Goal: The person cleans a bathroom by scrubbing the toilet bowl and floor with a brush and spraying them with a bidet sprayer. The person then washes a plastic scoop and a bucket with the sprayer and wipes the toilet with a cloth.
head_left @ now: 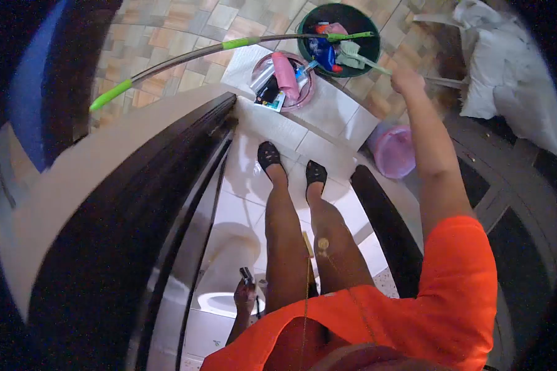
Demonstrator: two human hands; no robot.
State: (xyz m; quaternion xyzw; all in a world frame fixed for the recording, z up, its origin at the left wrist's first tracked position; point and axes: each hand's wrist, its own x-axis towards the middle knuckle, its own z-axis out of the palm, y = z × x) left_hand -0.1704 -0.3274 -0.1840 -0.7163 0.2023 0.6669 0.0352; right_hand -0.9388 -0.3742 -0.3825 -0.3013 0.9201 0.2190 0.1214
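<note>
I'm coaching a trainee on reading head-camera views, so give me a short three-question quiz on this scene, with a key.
1. Which hand grips the pale green handle?
2. True or false: the left hand is empty.
3. Fill in: in this view, the pink cylinder lies to the left of the round green ____.

Key:
1. The right hand.
2. False; it holds a small dark object.
3. Bucket.

Basin (309,93) left of bucket (371,57); brush (351,57) at bucket's mouth; tub (395,156) ahead right; toilet (228,266) left of legs (283,247).
</note>
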